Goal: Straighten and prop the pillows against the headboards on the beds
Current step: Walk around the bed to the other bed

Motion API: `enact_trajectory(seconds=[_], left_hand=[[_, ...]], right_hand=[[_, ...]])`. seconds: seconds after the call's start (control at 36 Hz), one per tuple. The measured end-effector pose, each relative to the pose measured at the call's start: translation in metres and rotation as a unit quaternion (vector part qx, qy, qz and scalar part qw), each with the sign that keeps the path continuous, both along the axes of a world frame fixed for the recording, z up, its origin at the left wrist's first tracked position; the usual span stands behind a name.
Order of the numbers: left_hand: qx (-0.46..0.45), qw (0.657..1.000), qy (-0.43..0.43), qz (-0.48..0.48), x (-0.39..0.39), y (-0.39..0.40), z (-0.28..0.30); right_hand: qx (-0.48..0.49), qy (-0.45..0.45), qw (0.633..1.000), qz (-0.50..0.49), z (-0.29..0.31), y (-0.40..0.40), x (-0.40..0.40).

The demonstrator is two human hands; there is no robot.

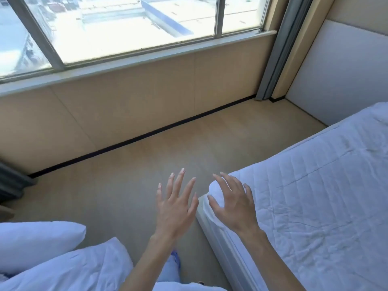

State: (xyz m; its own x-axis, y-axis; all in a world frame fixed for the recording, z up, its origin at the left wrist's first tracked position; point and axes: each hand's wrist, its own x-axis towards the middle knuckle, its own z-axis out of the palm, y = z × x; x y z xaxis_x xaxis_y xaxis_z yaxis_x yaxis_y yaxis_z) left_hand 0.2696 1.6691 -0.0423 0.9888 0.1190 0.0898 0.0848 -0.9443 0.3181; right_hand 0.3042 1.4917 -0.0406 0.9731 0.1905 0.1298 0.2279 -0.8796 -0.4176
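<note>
— Where are the pillows?
— One white pillow lies plump at the lower left, on rumpled bedding. Another pillow's corner shows by the pale headboard at the far right.
— And the hands?
— Left hand hovers over the tan floor, fingers spread wide, holding nothing. Right hand spreads over the near corner of the quilted bed.
— The room?
— A window runs along the far wall.
</note>
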Motion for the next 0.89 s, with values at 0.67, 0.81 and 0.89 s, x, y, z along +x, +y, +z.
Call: enact_trajectory(seconds=[0.67, 0.81, 0.89], left_hand=[[0.045, 0.975, -0.006, -0.217, 0.361, 0.126, 0.012], [0.044, 0.966, -0.001, -0.254, 0.415, 0.109, 0.011], [0.039, 0.960, 0.005, -0.278, 0.449, 0.094, 0.009]], right_hand=[[-0.038, -0.001, 0.979, -0.200, 0.003, 0.123, 0.290], [-0.044, 0.010, 0.971, -0.237, 0.002, 0.110, 0.328], [-0.038, 0.020, 0.964, -0.263, 0.001, 0.098, 0.355]])
